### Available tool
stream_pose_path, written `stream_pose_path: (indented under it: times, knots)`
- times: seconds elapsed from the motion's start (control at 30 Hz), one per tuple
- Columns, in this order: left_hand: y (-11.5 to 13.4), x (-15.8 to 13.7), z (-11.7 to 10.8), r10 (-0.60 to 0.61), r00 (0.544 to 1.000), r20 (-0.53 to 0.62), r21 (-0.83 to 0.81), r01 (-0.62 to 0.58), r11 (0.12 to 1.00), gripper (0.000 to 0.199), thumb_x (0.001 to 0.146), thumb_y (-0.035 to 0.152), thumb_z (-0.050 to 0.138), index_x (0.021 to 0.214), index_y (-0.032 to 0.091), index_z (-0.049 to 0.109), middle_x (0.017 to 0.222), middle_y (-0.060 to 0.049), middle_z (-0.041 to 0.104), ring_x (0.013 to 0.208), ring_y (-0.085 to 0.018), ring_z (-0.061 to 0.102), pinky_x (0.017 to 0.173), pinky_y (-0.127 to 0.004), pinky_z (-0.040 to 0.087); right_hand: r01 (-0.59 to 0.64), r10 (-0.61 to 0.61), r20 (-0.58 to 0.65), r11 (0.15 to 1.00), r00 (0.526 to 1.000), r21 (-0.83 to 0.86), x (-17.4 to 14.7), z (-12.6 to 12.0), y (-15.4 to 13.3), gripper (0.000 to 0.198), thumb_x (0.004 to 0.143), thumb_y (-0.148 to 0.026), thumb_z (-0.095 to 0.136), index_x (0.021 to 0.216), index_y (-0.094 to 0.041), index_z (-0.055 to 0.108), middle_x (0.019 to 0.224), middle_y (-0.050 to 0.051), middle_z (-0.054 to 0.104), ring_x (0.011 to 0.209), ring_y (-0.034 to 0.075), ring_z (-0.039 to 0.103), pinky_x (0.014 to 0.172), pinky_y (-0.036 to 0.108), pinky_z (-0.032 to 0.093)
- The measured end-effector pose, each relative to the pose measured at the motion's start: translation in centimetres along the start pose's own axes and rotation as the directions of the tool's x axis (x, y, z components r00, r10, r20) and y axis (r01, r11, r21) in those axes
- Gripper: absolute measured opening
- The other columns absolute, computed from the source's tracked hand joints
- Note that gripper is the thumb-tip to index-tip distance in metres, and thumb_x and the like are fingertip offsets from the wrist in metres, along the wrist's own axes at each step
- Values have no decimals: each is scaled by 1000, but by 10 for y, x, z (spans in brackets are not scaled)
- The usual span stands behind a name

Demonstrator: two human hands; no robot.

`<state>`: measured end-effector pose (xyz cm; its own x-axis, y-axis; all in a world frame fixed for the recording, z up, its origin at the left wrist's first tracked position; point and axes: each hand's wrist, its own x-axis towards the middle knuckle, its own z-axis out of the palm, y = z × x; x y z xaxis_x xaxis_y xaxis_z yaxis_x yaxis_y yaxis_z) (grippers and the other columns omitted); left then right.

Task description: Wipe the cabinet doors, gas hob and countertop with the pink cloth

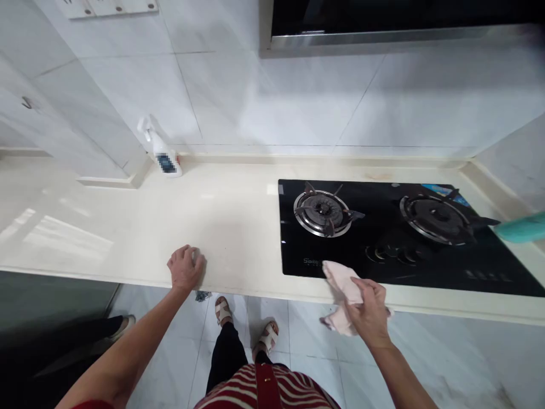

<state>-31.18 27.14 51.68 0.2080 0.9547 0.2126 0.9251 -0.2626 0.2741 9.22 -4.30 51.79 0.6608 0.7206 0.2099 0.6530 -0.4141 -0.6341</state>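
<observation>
Cloth in your right hand, left hand propped on the desk
Your right hand [370,309] pinches the pale pink cloth [344,279] at the front rim of the stove [374,196], the rest drooping past the edge of the desk [238,221]; that grip probably gives control of the upper end, though contact with the glass is unclear; the left burner [322,210] lies at eleven o'clock from it; your left hand [186,268], released, fingers bent, nothing visible in it, likely steadies your lean; the spray bottle [159,147] stands near its twelve o'clock, perhaps set back to spare your arms.

A white spray bottle [164,153] stands near the tiled wall [238,102].
</observation>
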Motion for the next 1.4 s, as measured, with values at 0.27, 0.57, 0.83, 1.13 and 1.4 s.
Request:
stream_pose_path:
  times: [0.27, 0.57, 0.83, 1.13, 1.4]
  knots:
    - [-4, -3, 4, -5, 1000, -23, -33, 5, 999, 28, 92, 38, 53, 111, 23, 67, 130, -11, 58, 126, -29, 47, 105, -47, 34, 352, -311, 261, 927, 914, -127, -25, 103, -102, 55, 69, -13, 55, 123, -15, 58, 121, 16, 50, 111, 32, 42, 98, 50, 38]
    - [-10, -5, 5, -17, 995, -95, -81, 9, 997, 26, 92, 33, 51, 107, 19, 67, 122, -13, 62, 120, -28, 52, 101, -44, 39, 336, -520, 276, 792, 808, 510, -15, 173, -221, 44, 74, -14, 48, 116, -17, 59, 113, 11, 52, 107, 24, 48, 99, 41, 43]
    - [-11, -5, 9, -33, 993, -109, -133, 19, 991, 19, 90, 33, 54, 95, 22, 69, 117, -10, 63, 117, -29, 54, 99, -46, 40, 308, -358, 109, 895, 927, 321, 95, 82, -150, 43, 93, -34, 44, 132, -24, 58, 137, 10, 46, 128, 23, 46, 112, 44, 38]
    - [-9, -10, 10, -20, 987, -157, -161, -6, 987, 16, 90, 30, 57, 95, 22, 69, 113, -10, 64, 114, -28, 55, 99, -46, 42, 388, -305, 254, 823, 918, -414, 22, 115, -117, 53, 93, -48, 48, 140, -23, 55, 153, 16, 33, 140, 42, 27, 105, 64, 30]
    - [-10, -14, 11, -7, 980, -197, -179, -29, 983, 14, 90, 28, 57, 97, 21, 68, 110, -9, 64, 112, -25, 57, 100, -44, 43, 426, -343, 267, 816, 901, -390, -24, 155, -162, 56, 98, -41, 42, 149, -19, 45, 160, 17, 25, 143, 41, 23, 105, 60, 30]
